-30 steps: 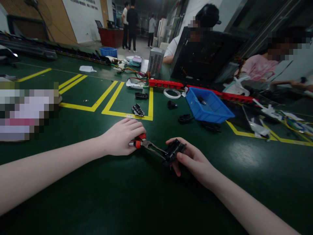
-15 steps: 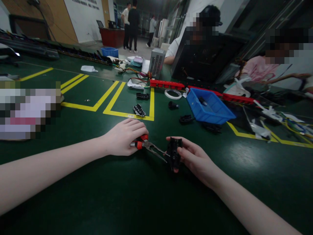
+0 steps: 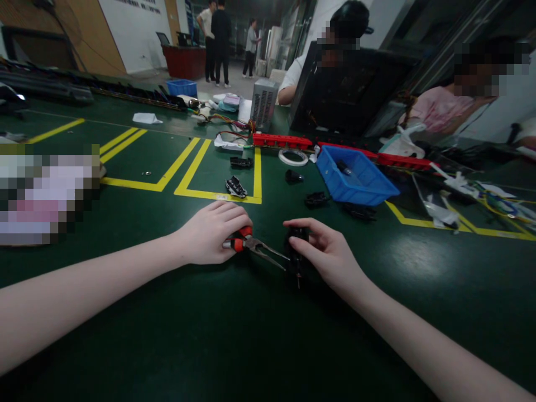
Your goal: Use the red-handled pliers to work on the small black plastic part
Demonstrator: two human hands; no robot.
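My left hand (image 3: 215, 231) is closed around the red-and-black handles of long-nose pliers (image 3: 262, 252). Their jaws are parted and point right, with the tips at the left side of a black plastic part (image 3: 298, 248); whether they touch it I cannot tell. My right hand (image 3: 324, 243) grips that part between thumb and fingers, which cover some of it. Beyond my hands, a black-and-silver part (image 3: 236, 187) and a black part (image 3: 241, 162) lie inside a yellow-taped outline. A short black cylindrical piece (image 3: 293, 176) and another black part (image 3: 316, 199) lie farther right.
A blue bin (image 3: 355, 176) holding a dark piece stands at right, with a black part (image 3: 359, 211) before it. Behind run red strips (image 3: 282, 140), a white ring (image 3: 293, 157) and a grey metal box (image 3: 263, 106). Wires (image 3: 502, 206) lie far right. People sit across the green table.
My right hand has turned the black part, so its open face no longer shows and my thumb sits higher on it. The pliers stay nearly in place. The view has shifted slightly.
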